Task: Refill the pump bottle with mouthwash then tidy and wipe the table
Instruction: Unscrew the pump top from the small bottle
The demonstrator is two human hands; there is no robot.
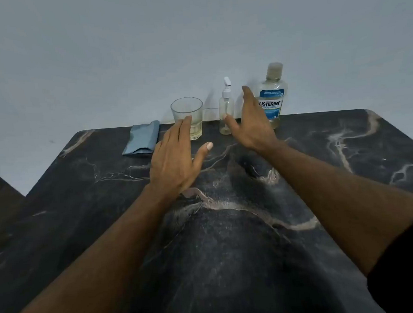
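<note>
A small clear pump bottle (226, 106) with a white pump head stands upright at the far edge of the dark marble table (230, 239). To its right stands a capped mouthwash bottle (273, 96) with a blue label and pale liquid. Left of the pump bottle is a clear drinking glass (188, 114), and further left lies a folded grey-blue cloth (142, 141). My left hand (176, 160) hovers open in front of the glass. My right hand (251, 123) is open between the pump bottle and the mouthwash bottle, holding nothing; I cannot tell whether it touches either.
A plain grey wall rises right behind the table's far edge. At the far left, a lower dark surface (0, 200) adjoins the table. Both my forearms stretch across the table's middle.
</note>
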